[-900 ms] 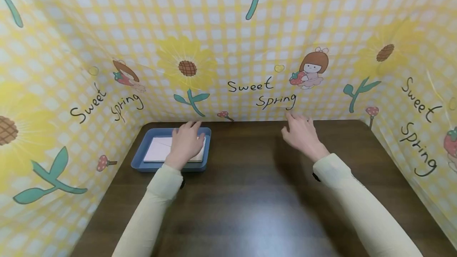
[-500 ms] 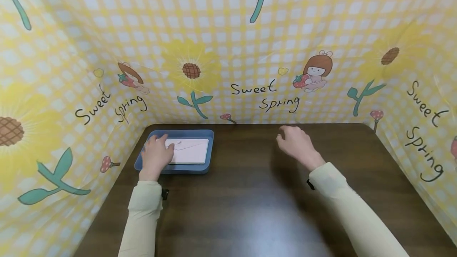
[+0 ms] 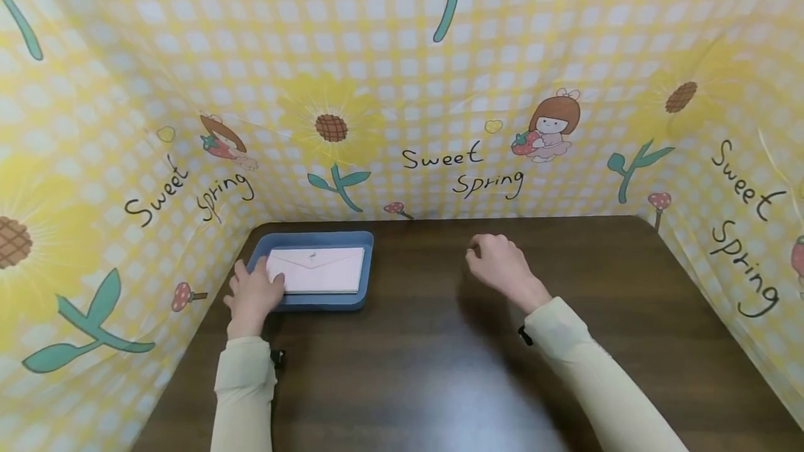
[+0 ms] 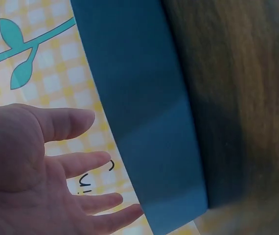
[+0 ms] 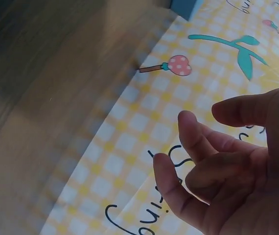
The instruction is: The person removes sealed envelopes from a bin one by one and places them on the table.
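A white envelope (image 3: 323, 277), with a V-shaped flap line and a small dark motif, lies flat in a shallow blue tray (image 3: 320, 238) at the back left of the table. Thin edges beneath it suggest more paper in a stack. My left hand (image 3: 254, 295) is at the tray's left side, its fingers spread and nothing held. In the left wrist view those fingers extend beside the tray's outer wall (image 4: 139, 107); whether they touch it I cannot tell. Over the middle right of the table, my right hand (image 3: 502, 267) hangs with loosely curled fingers, also holding nothing.
The dark wooden table (image 3: 408, 354) is enclosed at the back and sides by a yellow-checked cloth (image 3: 433, 89) printed with flowers and lettering. The tray stands near the back left corner, close to the cloth.
My left hand has moved left from above the envelope to the tray's left side, uncovering the envelope. The right hand has come slightly nearer and to the left, its fingers more curled.
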A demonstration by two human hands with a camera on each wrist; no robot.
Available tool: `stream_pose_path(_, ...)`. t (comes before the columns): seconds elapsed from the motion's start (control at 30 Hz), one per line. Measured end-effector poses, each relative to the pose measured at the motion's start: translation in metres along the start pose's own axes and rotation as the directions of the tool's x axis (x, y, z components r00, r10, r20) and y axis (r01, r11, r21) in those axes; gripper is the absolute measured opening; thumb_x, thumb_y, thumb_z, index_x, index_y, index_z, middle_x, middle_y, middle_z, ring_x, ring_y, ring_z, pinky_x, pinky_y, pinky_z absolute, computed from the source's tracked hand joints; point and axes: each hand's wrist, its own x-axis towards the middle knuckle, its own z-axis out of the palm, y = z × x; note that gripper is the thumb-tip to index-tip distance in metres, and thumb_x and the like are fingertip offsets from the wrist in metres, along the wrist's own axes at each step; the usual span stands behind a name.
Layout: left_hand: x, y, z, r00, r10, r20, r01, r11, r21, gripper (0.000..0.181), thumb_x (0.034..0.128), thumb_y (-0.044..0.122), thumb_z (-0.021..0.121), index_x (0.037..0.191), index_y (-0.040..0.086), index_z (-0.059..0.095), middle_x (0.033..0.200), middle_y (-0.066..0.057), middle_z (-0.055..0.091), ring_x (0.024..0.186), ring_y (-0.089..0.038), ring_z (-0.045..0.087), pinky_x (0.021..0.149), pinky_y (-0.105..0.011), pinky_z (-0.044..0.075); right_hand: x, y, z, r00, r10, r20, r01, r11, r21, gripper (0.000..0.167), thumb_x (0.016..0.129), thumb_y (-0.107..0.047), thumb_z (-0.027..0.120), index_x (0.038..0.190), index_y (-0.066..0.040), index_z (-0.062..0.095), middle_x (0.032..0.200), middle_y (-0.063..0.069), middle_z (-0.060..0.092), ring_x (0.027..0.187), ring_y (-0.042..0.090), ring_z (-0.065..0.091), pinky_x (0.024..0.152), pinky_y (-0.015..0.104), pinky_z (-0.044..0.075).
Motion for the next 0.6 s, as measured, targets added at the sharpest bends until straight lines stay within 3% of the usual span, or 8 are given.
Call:
stream_pose_path(0.2,-0.002,-0.004,0.001,1.000,-0.004,0.018,0.004,1.000,-0.006,0.071,0.1073,0.031,0.049,0.162,-0.006,0.024,0.163,-0.043,-0.005,0.145,-0.068,0.008,0.105,-0.086,0.012,-0.015,-0.012,0.013,0.998,0.056,0.020,-0.058,0.992,0.115,0.031,0.104,-0.021,0.056,0.123,-0.003,0.074,0.069,0.001,0.066,0.044,0.014,0.044,0.045,0.033,0.039)
stream_pose_path(0.3,-0.001,-0.005,0.001,1.000,-0.003,0.014,0.003,1.000,-0.009,0.071,0.1072,0.031,0.049,0.162,-0.006,0.024,0.163,-0.043,-0.005,0.146,-0.068,0.005,0.104,-0.087,0.008,-0.019,-0.015,0.022,0.999,0.050,0.019,-0.052,0.989,0.140,0.029,0.104,-0.020,0.057,0.121,-0.003,0.074,0.074,0.000,0.068,0.045,0.014,0.048,0.046,0.033,0.041)
stream_pose_path(0.43,-0.002,-0.007,0.000,1.000,-0.013,0.019,0.013,1.000,-0.001,0.070,0.1062,0.029,0.048,0.160,-0.009,0.025,0.163,-0.044,-0.007,0.147,-0.068,-0.010,0.102,-0.090,-0.002,-0.021,-0.017,0.032,0.999,0.044,0.007,-0.044,0.989,0.138,0.027,0.103,-0.018,0.059,0.119,-0.003,0.076,0.083,0.001,0.071,0.051,0.016,0.054,0.050,0.035,0.045)
stream_pose_path(0.6,-0.006,-0.009,-0.001,0.998,0.000,0.070,-0.002,1.000,0.026,0.071,0.1064,0.030,0.047,0.160,-0.011,0.024,0.163,-0.043,-0.014,0.144,-0.066,-0.025,0.102,-0.088,-0.011,-0.023,-0.020,0.041,0.999,0.044,-0.001,-0.043,0.989,0.138,0.025,0.102,-0.016,0.061,0.118,-0.004,0.077,0.086,0.001,0.072,0.054,0.016,0.055,0.053,0.035,0.047)
